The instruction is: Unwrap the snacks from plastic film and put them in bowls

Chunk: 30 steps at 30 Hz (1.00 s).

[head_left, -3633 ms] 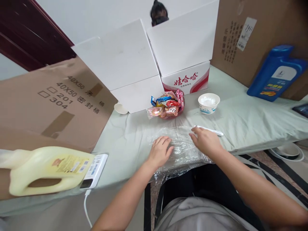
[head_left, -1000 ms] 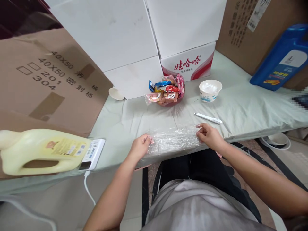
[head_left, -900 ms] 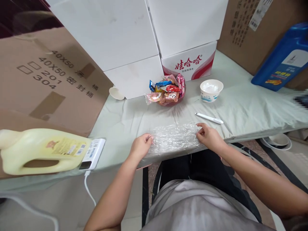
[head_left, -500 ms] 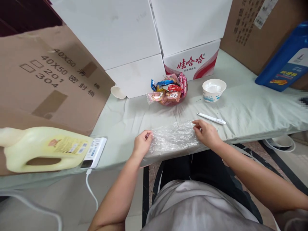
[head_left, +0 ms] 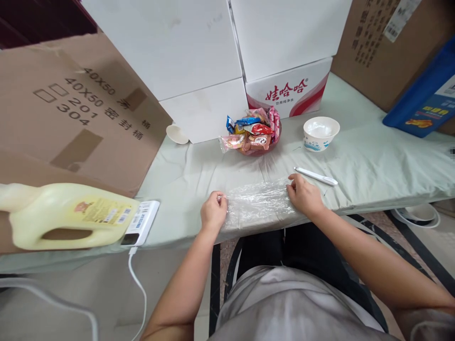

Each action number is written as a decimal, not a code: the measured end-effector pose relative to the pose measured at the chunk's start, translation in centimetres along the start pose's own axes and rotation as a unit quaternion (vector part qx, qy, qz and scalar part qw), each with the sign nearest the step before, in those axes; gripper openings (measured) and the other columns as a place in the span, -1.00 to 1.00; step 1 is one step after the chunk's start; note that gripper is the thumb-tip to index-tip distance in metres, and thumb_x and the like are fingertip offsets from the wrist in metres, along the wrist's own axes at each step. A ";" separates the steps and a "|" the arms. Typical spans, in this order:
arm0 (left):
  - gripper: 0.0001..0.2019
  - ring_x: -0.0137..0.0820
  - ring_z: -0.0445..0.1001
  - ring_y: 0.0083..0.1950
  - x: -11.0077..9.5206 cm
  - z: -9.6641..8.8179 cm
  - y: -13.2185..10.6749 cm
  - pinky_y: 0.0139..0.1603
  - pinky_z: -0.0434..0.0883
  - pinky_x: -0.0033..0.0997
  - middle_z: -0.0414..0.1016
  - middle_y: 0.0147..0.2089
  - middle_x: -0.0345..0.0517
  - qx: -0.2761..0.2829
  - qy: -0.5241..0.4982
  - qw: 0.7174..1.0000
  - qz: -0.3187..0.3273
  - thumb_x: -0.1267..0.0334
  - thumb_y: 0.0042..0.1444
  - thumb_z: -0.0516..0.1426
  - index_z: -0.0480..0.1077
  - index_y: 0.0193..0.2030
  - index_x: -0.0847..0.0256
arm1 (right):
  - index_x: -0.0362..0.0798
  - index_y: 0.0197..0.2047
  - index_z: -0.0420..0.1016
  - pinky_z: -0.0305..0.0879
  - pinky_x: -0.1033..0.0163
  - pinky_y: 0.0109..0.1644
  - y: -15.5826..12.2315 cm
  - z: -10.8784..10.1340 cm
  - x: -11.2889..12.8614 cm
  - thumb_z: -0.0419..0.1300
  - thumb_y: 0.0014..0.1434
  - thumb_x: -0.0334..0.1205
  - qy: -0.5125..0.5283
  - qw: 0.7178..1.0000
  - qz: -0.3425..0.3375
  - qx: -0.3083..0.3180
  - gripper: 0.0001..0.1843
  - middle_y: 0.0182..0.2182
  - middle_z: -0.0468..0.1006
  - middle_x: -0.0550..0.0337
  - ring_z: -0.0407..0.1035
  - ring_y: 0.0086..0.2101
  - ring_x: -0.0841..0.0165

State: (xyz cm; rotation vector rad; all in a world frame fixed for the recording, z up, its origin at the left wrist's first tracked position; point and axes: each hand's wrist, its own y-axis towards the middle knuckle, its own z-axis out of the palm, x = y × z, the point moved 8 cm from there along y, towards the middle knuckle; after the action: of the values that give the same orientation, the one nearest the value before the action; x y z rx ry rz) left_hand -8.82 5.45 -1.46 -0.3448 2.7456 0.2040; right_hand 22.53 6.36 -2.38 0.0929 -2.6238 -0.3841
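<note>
A crinkled sheet of clear plastic film [head_left: 258, 201] stretches between my two hands at the table's front edge. My left hand [head_left: 213, 210] is closed on its left end, fingers curled in a pinch. On the right end, my right hand [head_left: 304, 195] grips the film between thumb and fingers. Just beyond my right hand lies a white utility knife [head_left: 315, 176]. Behind the film stands a red bowl [head_left: 256, 152] heaped with wrapped snacks [head_left: 252, 128]. A white paper bowl [head_left: 321, 133] with blue print, clear plastic inside it, sits to the right.
White cartons [head_left: 287, 92] line the back. A large brown box [head_left: 81, 118] stands left, a yellow jug [head_left: 71, 218] and a white power bank [head_left: 140, 225] with cable before it. At right are a blue jug [head_left: 423, 109] and another brown box [head_left: 373, 42].
The view has shifted slightly. Both hands keep hold of the film; my left hand has turned a little, its fingers curled more tightly, and my right fingers have closed further around the edge.
</note>
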 end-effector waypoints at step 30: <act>-0.33 -0.13 -0.20 0.51 -11.3 5.4 -6.1 0.46 -0.14 0.09 -0.11 0.50 -0.02 0.183 0.085 0.879 0.431 -0.05 0.25 0.04 -0.01 0.43 0.11 | -0.11 0.26 0.33 -0.03 -0.09 0.27 -1.4 0.2 5.2 0.01 0.32 0.02 -0.129 0.959 -0.243 0.068 -0.44 0.25 0.33 -0.06 0.09 0.24 0.02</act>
State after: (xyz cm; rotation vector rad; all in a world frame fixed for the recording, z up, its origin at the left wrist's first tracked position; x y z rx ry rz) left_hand 4.86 2.94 -2.81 1.0222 2.8199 -0.1393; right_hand 17.83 4.38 -0.58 0.7954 -2.8646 -0.3974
